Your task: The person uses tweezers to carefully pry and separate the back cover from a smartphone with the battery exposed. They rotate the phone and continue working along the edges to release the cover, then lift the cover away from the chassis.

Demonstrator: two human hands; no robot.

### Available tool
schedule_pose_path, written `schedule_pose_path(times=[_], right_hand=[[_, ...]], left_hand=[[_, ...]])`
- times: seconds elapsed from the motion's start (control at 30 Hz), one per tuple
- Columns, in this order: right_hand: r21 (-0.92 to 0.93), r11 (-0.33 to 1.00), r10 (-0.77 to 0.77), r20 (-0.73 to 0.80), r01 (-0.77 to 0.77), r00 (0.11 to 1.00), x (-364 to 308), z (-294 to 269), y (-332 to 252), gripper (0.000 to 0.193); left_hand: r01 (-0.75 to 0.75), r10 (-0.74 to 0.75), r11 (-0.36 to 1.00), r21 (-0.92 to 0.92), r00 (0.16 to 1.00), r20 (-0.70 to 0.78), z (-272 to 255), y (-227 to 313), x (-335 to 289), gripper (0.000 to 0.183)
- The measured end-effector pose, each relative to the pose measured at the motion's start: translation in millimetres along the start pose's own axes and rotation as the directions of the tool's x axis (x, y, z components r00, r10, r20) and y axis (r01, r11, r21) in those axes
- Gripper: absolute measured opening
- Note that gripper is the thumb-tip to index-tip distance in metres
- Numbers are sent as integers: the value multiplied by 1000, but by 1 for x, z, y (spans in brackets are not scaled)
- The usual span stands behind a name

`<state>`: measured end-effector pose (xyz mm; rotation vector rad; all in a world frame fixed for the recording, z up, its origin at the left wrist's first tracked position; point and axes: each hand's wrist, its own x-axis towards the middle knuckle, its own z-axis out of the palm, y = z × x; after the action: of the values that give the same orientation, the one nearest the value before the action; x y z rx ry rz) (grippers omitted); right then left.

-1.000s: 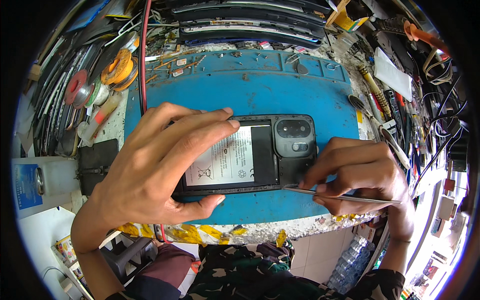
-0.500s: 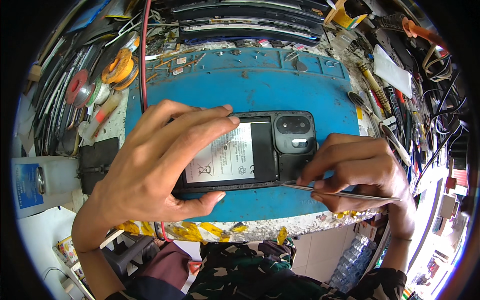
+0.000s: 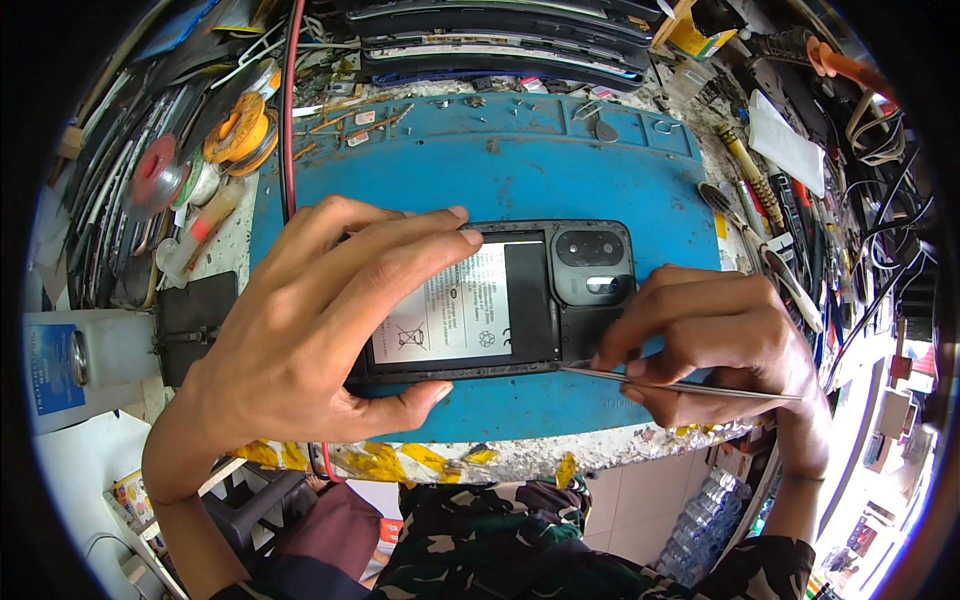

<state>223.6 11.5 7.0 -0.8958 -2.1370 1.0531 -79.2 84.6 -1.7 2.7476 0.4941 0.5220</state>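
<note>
On the blue mat lies a smartphone (image 3: 532, 330) with its back cover off, showing a pale printed battery (image 3: 465, 325) and a dark camera block (image 3: 592, 265) at its right end. My left hand (image 3: 310, 320) spans the phone's left part, fingertips at the far edge and thumb along the near edge, gripping it. Between the thumb and fingers of my right hand (image 3: 715, 340) are thin metal tweezers (image 3: 690, 386). Their tip touches the phone's near edge, close to the battery bay's right corner.
The blue mat (image 3: 400, 190) has small screws and parts in its far trays. Solder spools (image 3: 240, 140) and a stack of phone parts stand left. Stacked dark devices (image 3: 500, 50) lie at the back. A brush (image 3: 715, 200) and tools crowd the right. A red cable (image 3: 290, 110) crosses the left side.
Almost nothing differs. The tweezers' tip has shifted very slightly to the left along the phone's near edge, and both hands keep their hold.
</note>
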Motion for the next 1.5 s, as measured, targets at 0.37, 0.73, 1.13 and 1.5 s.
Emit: schedule_pose_path(times=[0.37, 0.73, 1.13, 1.5], right_hand=[[3, 1000, 9, -11, -9, 1000, 1, 1, -2, 19], [-23, 1000, -21, -5, 21, 1000, 1, 3, 1, 24], [-35, 999, -9, -2, 9, 1000, 2, 3, -2, 24], [-53, 998, -35, -12, 34, 999, 3, 4, -1, 24]], left_hand=[[1, -1, 1000, -8, 1000, 1, 0, 0, 0, 77], [3, -3, 1000, 3, 1000, 11, -1, 0, 0, 77], [2, -2, 1000, 0, 1000, 8, -1, 1, -1, 76], [57, -56, 998, -35, 998, 37, -2, 0, -5, 95]])
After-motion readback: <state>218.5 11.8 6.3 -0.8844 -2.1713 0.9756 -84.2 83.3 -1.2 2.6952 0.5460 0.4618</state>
